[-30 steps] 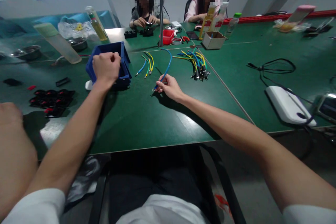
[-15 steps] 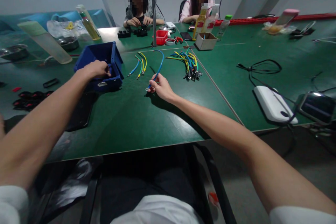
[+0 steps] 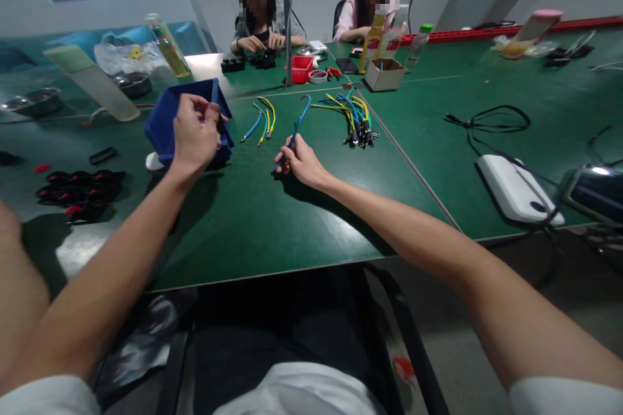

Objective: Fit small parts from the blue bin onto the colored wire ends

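A blue wire point(image 3: 302, 113) is pinched in my right hand point(image 3: 302, 162), its far end curving up and away over the table. My left hand point(image 3: 197, 133) is raised at the near side of a blue plastic bin point(image 3: 163, 110). Its fingers are curled together, and whatever they hold is too small or hidden to name. Between bin and right hand lie several short blue, green and yellow wires point(image 3: 265, 120). Farther right is a bundle of wires point(image 3: 357, 117) in the same colours, with black-sleeved ends and ring terminals towards me.
Black parts with red bits point(image 3: 80, 191) lie at the left. A white power bank point(image 3: 516, 188) with a cable is at the right. Across the green table point(image 3: 302, 233) stand a small cardboard box point(image 3: 384, 75), a red tray point(image 3: 299, 69), bottles and a metal pole. Two people sit opposite.
My left hand has come up out of the blue bin and moved right, fingers closed. My right hand stays in place with the blue wire, whose near end is now hidden by the fingers.
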`<move>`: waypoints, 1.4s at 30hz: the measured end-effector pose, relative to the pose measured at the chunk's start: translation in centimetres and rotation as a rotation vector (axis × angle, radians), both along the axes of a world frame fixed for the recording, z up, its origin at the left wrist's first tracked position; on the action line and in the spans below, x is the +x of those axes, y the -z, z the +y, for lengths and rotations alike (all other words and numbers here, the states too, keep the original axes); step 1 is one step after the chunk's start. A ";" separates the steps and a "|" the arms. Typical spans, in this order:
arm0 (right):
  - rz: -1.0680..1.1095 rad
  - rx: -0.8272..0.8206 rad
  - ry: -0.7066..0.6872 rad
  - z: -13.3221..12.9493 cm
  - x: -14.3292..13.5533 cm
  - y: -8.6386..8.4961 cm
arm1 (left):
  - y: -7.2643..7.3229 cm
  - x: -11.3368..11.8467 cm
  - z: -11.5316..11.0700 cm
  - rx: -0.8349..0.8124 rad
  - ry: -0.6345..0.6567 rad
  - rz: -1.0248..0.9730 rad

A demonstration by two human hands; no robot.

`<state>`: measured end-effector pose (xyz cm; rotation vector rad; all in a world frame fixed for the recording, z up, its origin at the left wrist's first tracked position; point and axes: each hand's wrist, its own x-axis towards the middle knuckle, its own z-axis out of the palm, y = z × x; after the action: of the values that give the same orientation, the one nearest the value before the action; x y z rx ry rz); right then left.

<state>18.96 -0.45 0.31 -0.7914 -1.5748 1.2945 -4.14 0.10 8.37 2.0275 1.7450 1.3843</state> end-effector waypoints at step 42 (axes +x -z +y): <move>0.073 0.078 0.276 -2.8 1.9 -0.8 | 6.7 5.8 -5.5 -0.097 0.364 0.324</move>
<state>20.84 -3.22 1.12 -0.8688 -1.3946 1.0450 1.64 -5.35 1.65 2.4629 1.4065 0.8870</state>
